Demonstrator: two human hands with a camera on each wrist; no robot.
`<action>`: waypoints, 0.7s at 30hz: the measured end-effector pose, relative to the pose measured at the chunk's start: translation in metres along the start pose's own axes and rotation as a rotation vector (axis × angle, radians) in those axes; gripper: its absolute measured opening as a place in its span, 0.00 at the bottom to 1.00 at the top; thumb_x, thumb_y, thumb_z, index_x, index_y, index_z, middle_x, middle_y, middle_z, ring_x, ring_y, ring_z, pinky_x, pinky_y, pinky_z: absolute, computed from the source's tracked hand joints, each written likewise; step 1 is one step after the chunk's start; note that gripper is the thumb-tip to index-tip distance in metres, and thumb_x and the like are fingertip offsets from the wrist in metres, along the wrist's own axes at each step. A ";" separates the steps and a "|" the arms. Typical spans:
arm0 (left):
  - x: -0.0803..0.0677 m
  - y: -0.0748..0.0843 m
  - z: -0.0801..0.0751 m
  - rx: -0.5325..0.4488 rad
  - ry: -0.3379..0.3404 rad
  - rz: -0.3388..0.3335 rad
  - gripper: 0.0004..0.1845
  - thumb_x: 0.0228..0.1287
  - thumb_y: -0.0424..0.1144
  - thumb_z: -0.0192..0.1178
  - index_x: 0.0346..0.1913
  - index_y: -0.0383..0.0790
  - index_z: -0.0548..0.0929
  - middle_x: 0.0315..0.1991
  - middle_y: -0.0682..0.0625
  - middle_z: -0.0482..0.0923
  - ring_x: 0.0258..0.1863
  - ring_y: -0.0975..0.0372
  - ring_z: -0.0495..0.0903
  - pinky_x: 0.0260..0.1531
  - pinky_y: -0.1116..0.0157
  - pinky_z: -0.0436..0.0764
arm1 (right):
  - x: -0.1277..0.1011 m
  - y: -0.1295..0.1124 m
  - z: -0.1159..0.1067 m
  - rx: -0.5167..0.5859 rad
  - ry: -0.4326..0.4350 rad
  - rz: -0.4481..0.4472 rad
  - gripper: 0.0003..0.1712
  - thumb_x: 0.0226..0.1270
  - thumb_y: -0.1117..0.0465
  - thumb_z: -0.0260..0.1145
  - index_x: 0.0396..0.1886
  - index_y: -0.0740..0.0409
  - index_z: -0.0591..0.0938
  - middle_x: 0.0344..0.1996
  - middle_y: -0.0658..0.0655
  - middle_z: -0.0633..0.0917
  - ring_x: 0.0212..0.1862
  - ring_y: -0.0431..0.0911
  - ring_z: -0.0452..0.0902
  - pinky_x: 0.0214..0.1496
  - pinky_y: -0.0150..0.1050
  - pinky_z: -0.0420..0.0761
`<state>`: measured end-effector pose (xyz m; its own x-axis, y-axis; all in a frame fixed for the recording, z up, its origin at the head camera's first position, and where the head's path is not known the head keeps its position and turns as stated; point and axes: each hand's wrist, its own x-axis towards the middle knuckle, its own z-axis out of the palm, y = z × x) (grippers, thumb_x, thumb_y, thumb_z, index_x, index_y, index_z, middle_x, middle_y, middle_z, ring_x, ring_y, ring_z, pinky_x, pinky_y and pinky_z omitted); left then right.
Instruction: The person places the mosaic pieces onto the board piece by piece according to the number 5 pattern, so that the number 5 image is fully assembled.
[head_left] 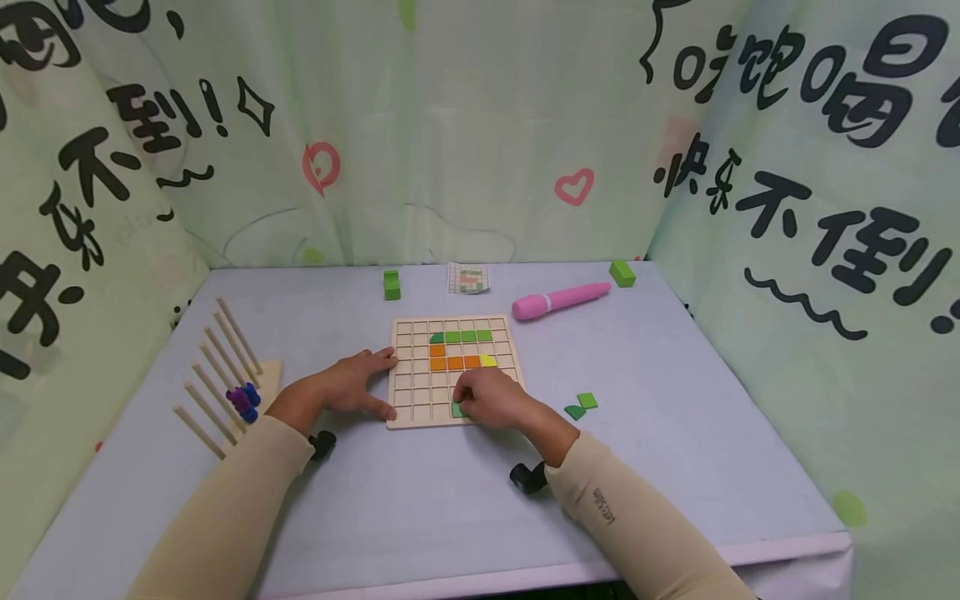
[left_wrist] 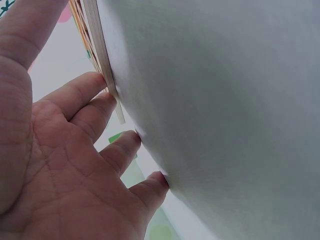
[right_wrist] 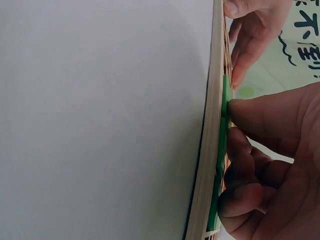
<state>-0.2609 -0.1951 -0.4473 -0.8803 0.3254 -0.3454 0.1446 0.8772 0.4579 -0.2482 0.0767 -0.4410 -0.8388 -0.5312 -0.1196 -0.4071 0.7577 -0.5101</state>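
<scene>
A wooden grid board (head_left: 412, 400) lies flat on the table, with green, orange and yellow tiles in several of its squares. My left hand (head_left: 348, 383) rests at the board's left side, thumb and fingers spread; in the left wrist view, fingertips (left_wrist: 102, 82) touch its edge. Over the near part of the board, my right hand (head_left: 495, 398) has curled fingers, with thumb and index finger at a green tile (head_left: 457, 411). Along that near edge, the right wrist view shows green tiles (right_wrist: 220, 145) in a row, partly hidden by the fingers.
Two loose green tiles (head_left: 587, 401) lie right of the board. Behind it are a pink pen-shaped object (head_left: 562, 300), a patterned card (head_left: 468, 279) and green blocks (head_left: 392, 285). A wooden peg stand (head_left: 268, 379) with blue and purple beads stands left. Printed curtains surround the table.
</scene>
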 end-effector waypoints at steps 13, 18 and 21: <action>-0.001 -0.002 0.000 -0.001 0.000 -0.006 0.56 0.54 0.58 0.78 0.82 0.45 0.61 0.86 0.48 0.47 0.83 0.40 0.44 0.78 0.37 0.53 | -0.001 -0.002 0.001 -0.039 0.018 -0.005 0.05 0.70 0.66 0.67 0.40 0.53 0.88 0.34 0.47 0.84 0.40 0.44 0.75 0.46 0.40 0.79; -0.002 -0.001 0.001 0.001 0.000 0.008 0.56 0.54 0.58 0.78 0.81 0.44 0.62 0.85 0.48 0.47 0.83 0.40 0.44 0.78 0.37 0.53 | -0.009 0.007 -0.008 0.058 0.022 0.006 0.05 0.71 0.64 0.68 0.43 0.53 0.87 0.36 0.47 0.84 0.40 0.45 0.76 0.46 0.39 0.79; -0.003 0.000 0.000 0.001 0.002 0.006 0.56 0.54 0.58 0.78 0.81 0.44 0.62 0.85 0.48 0.48 0.83 0.40 0.44 0.78 0.38 0.53 | -0.016 0.014 -0.016 0.085 0.041 0.022 0.06 0.72 0.62 0.68 0.45 0.54 0.87 0.37 0.48 0.84 0.39 0.45 0.76 0.45 0.39 0.78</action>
<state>-0.2585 -0.1957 -0.4465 -0.8803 0.3298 -0.3412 0.1501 0.8756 0.4591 -0.2458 0.1022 -0.4328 -0.8621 -0.4974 -0.0974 -0.3575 0.7330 -0.5787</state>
